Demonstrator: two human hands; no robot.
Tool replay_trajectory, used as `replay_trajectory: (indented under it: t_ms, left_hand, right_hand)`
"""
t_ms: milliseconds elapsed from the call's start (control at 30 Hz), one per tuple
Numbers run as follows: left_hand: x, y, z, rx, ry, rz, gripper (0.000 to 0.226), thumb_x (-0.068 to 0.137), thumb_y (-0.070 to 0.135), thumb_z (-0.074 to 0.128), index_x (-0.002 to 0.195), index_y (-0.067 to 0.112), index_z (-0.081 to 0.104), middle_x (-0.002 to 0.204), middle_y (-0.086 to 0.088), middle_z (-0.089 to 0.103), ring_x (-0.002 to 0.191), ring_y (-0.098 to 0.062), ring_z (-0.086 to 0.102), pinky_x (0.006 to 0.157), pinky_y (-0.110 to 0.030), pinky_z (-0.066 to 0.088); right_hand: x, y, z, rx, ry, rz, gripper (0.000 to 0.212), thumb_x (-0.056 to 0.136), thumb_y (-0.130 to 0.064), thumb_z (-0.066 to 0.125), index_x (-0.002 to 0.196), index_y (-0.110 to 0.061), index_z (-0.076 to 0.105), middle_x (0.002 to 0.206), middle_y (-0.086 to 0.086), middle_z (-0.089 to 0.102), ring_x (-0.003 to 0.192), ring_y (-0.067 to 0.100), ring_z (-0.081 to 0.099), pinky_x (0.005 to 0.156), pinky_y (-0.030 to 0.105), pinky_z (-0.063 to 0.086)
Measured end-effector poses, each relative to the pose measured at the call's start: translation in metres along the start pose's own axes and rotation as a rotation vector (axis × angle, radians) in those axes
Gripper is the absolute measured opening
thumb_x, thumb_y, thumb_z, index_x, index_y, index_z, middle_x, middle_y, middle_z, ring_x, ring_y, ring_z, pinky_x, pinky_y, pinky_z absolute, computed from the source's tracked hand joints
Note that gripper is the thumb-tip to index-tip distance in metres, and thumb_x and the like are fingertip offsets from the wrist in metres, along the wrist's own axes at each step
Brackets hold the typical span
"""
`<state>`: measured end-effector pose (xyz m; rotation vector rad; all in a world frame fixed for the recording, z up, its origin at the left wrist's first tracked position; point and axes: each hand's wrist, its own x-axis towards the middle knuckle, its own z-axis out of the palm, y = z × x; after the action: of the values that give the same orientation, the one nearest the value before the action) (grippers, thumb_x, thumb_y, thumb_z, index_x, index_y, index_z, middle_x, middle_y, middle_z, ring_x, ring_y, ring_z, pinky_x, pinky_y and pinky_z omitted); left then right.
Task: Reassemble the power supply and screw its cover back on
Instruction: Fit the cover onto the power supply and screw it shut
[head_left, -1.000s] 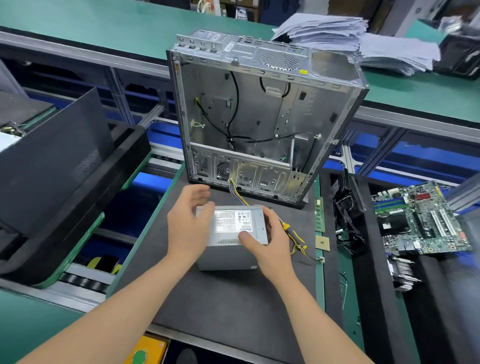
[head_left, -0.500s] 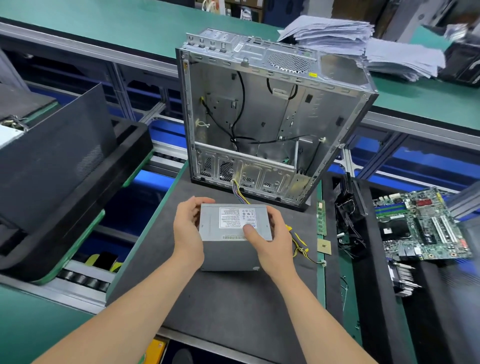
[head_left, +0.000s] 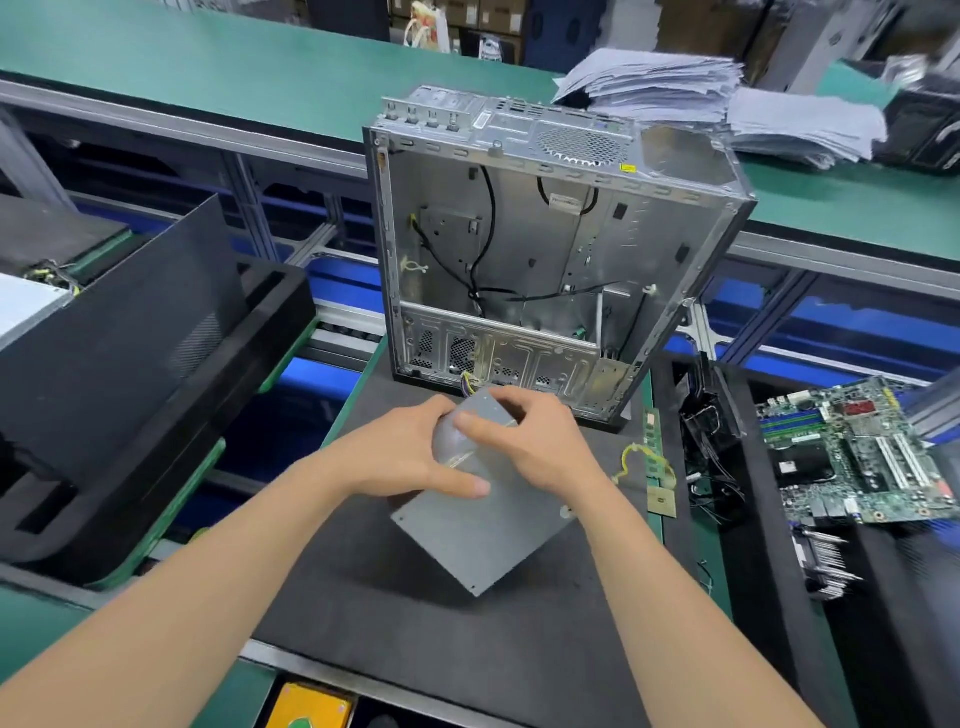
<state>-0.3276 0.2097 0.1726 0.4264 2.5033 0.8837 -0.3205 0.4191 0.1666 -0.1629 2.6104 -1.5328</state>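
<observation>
The far end of the power supply (head_left: 483, 535) is buried under the left hand (head_left: 410, 457) and right hand (head_left: 535, 441). Its wire bundle (head_left: 467, 382) vanishes behind their fingers. The corner between the hands is smeared by blur. A yellow object (head_left: 311, 706) is sliced by the bottom edge, unidentifiable. A pale box (head_left: 26, 306) is cut by the left edge. The heatsink (head_left: 821, 561) and the paper stack (head_left: 665, 83) are both blurred.

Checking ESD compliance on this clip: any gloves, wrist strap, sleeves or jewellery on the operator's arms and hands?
None visible. The left hand and right hand are bare, with no gloves. The left forearm and right forearm are uncovered to the frame edge, so no sleeves show. No wrist strap, watch, ring or cable shows on either wrist.
</observation>
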Motion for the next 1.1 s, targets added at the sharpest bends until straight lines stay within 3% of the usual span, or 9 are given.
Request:
replay_trajectory:
  t_ms: [67, 167, 267, 333, 400, 500, 600, 900, 1100]
  left_hand:
    - [0.002, -0.004, 0.003, -0.158, 0.026, -0.006, 0.053, 0.054, 0.066, 0.088, 0.082, 0.045, 0.049, 0.073, 0.030, 0.058, 0.068, 0.004, 0.053, 0.065, -0.032, 0.039]
    - [-0.002, -0.019, 0.011, -0.440, 0.136, -0.021, 0.058, 0.050, 0.057, 0.091, 0.100, 0.041, 0.065, 0.095, 0.022, 0.071, 0.085, -0.001, 0.065, 0.077, -0.034, 0.049]
    - [-0.007, -0.035, 0.026, -0.880, 0.150, -0.146, 0.082, 0.053, 0.051, 0.091, 0.123, 0.017, 0.065, 0.111, -0.004, 0.078, 0.101, -0.025, 0.076, 0.095, -0.051, 0.057]
    - [-0.010, -0.041, 0.037, -1.026, 0.132, -0.168, 0.084, 0.058, 0.049, 0.088, 0.130, 0.011, 0.064, 0.119, -0.011, 0.076, 0.111, -0.035, 0.072, 0.107, -0.060, 0.049]
    - [-0.010, -0.044, 0.048, -1.118, 0.122, -0.171, 0.085, 0.060, 0.047, 0.087, 0.132, 0.008, 0.064, 0.122, -0.013, 0.074, 0.114, -0.036, 0.071, 0.109, -0.060, 0.048]
    - [-0.009, -0.044, 0.070, -1.281, 0.068, -0.191, 0.063, 0.062, 0.045, 0.086, 0.116, 0.013, 0.077, 0.122, -0.014, 0.075, 0.110, -0.033, 0.073, 0.090, -0.047, 0.061]
    - [-0.008, -0.041, 0.093, -1.429, 0.017, -0.187, 0.053, 0.068, 0.045, 0.085, 0.114, 0.020, 0.079, 0.127, -0.012, 0.073, 0.114, -0.032, 0.072, 0.078, -0.038, 0.063]
    - [-0.008, -0.056, 0.108, -1.321, -0.082, -0.071, 0.095, 0.064, 0.020, 0.090, 0.147, 0.016, 0.044, 0.145, -0.013, 0.061, 0.133, -0.034, 0.059, 0.113, -0.049, 0.042]
    - [-0.011, -0.061, 0.091, -1.146, -0.151, -0.026, 0.082, 0.071, 0.029, 0.087, 0.144, 0.024, 0.050, 0.141, -0.009, 0.063, 0.128, -0.025, 0.061, 0.104, -0.037, 0.043]
  right_hand:
    - [0.001, -0.013, 0.007, -0.141, -0.050, 0.024, 0.068, 0.063, -0.088, 0.068, 0.104, -0.034, 0.074, 0.091, -0.006, 0.075, 0.077, 0.010, 0.063, 0.073, 0.036, 0.053]
    - [-0.003, -0.022, 0.005, -0.234, 0.108, -0.021, 0.081, 0.070, -0.086, 0.066, 0.130, -0.032, 0.067, 0.122, -0.014, 0.072, 0.113, 0.003, 0.064, 0.097, 0.029, 0.053]
    - [-0.020, -0.013, -0.008, -0.118, 0.564, -0.204, 0.038, 0.091, -0.068, 0.061, 0.101, -0.033, 0.071, 0.098, -0.020, 0.073, 0.095, 0.001, 0.067, 0.081, 0.021, 0.051]
    - [-0.033, 0.004, -0.014, 0.007, 0.768, -0.149, 0.026, 0.097, -0.055, 0.062, 0.085, -0.031, 0.064, 0.081, -0.016, 0.067, 0.079, 0.004, 0.064, 0.071, 0.024, 0.046]
    - [-0.040, 0.025, -0.020, 0.175, 0.664, 0.108, 0.031, 0.091, -0.058, 0.069, 0.092, -0.028, 0.063, 0.088, -0.015, 0.068, 0.083, 0.003, 0.064, 0.079, 0.032, 0.052]
    - [-0.054, 0.054, -0.025, 0.542, 0.114, 0.491, 0.066, 0.079, -0.069, 0.077, 0.128, -0.027, 0.063, 0.128, -0.002, 0.071, 0.114, 0.021, 0.070, 0.106, 0.052, 0.052]
    - [-0.070, 0.076, -0.022, 0.740, -0.203, 0.486, 0.063, 0.088, -0.058, 0.068, 0.140, -0.022, 0.062, 0.137, 0.006, 0.069, 0.127, 0.030, 0.065, 0.109, 0.061, 0.048]
    - [-0.086, 0.076, -0.036, 0.434, -0.132, 0.317, 0.079, 0.062, -0.024, 0.091, 0.134, -0.020, 0.060, 0.126, -0.003, 0.074, 0.117, 0.015, 0.070, 0.088, 0.027, 0.057]
    - [-0.094, 0.073, -0.041, 0.366, -0.116, 0.274, 0.076, 0.061, -0.020, 0.090, 0.132, -0.019, 0.062, 0.121, -0.010, 0.074, 0.113, 0.006, 0.069, 0.082, 0.015, 0.054]
